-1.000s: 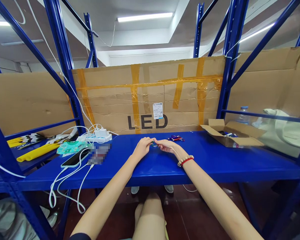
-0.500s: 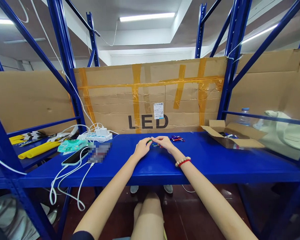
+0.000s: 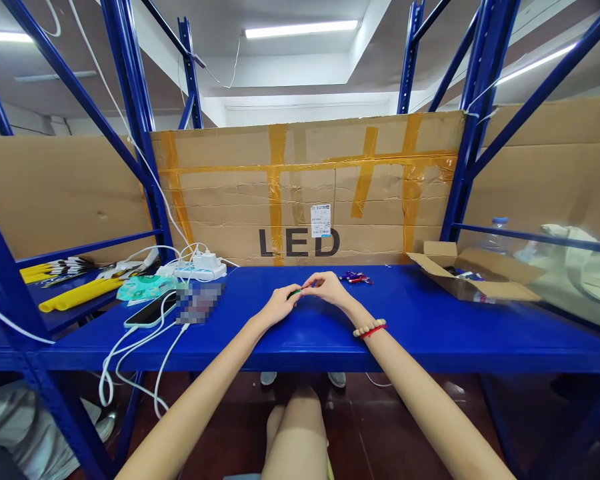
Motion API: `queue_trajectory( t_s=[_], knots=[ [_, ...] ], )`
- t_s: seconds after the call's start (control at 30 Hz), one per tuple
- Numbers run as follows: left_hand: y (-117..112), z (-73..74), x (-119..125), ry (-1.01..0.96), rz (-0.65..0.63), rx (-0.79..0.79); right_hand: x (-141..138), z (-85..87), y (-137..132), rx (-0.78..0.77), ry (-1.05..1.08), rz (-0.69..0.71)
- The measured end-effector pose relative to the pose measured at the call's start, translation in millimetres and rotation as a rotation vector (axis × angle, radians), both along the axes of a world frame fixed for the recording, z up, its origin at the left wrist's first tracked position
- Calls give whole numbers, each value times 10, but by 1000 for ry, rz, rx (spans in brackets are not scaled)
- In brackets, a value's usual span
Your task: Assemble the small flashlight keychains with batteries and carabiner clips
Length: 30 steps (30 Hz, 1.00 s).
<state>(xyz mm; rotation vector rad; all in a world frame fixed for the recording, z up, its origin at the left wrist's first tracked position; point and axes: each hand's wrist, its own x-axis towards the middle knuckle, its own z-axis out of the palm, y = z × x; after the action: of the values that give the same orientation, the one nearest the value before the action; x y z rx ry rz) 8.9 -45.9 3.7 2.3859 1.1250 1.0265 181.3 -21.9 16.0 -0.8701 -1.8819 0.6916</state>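
L hand (image 3: pixel 279 307) pinches a sm. slim green item (image 3: pixel 294 293), material too tiny to tell, over the smooth, glossy blue bench (image 3: pixel 410 327); R hand (image 3: pixel 326 288), fingers bent in an arch, meets L at the item's end, but can't tell if it grips. Shiny red & blue pcs. (image 3: pixel 357 278) lie loosely heaped beyond R hand, nr. a creased, taped cardbd. panel (image 3: pixel 230 213).

Green bit (image 3: pixel 294 293) over the blue shelf (image 3: pixel 290 343): part-hidden by fingers (image 3: pixel 283 300), we can't ID it. Red/blue bits (image 3: pixel 357 278), shelf's rear: too small to ID. Blurred patch (image 3: pixel 200 303), shelf's L side: unreadable to us. Carton (image 3: pixel 463 289), shelf's R side: contents (image 3: pixel 466 273) part-hidden.
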Motion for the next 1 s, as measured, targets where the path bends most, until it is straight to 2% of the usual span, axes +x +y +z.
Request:
queue_trajectory(
  t_s=[0.17,0.3,0.47,0.7,0.83,1.0],
  knots=[
    [-62,-70,-29,27,-70,-30,12,26,-53,-127,-5,64],
    [-97,-78,-3,9,-81,2,30,61,-89,-199,-1,53],
    [-122,-73,15,-1,-49,47,-3,86,-124,-223,31,22],
    [-95,-109,30,-27,80,226,-130,86,-160,-229,131,39],
    [-62,-122,32,5,116,301,-134,83,-183,-372,152,46],
    [20,-133,18,24,20,248,-108,61,-156,-530,144,27]
  ],
)
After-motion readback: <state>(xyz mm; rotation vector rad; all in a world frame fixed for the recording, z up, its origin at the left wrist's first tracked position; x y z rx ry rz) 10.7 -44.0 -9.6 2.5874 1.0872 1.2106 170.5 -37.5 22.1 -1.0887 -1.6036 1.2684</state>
